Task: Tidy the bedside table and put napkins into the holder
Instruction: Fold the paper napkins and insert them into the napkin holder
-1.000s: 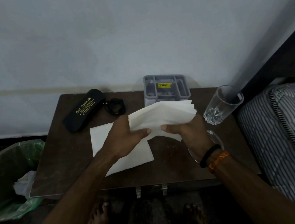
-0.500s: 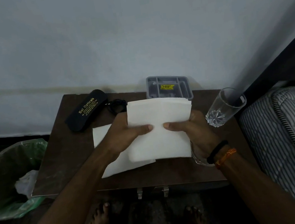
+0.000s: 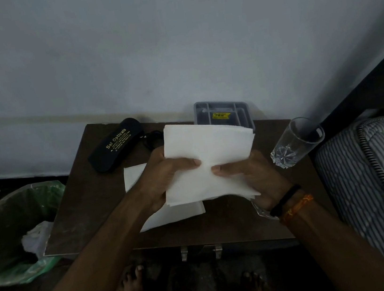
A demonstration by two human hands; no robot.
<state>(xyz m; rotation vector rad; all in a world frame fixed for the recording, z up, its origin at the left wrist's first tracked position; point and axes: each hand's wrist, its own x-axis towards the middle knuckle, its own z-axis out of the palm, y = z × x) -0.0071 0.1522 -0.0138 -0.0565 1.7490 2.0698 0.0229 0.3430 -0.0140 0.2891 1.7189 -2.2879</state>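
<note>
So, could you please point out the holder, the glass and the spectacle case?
holder (image 3: 206, 112): head view, rim at back left.
glass (image 3: 295, 142): head view, clear side wall.
spectacle case (image 3: 117, 144): head view, printed lid.

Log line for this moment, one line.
left hand + right hand: grip napkin stack | above table | holder: behind, unfilled

Both forearms are bare, with no sleeve showing anywhere up to the lower frame edge, and the left hand (image 3: 165, 176) carries no ring, band or watch. At the wrist below the right hand (image 3: 255, 175), in the lower right of centre, sit two bands side by side: a plain black band (image 3: 285, 200) nearer the hand and an orange thread (image 3: 296, 208), knotted and slightly frayed, just behind it. At the bottom of the frame two bare feet show dimly, the left foot (image 3: 129, 288) lighter lit than the right foot (image 3: 253, 282), and neither wears a shoe or sock.
</note>
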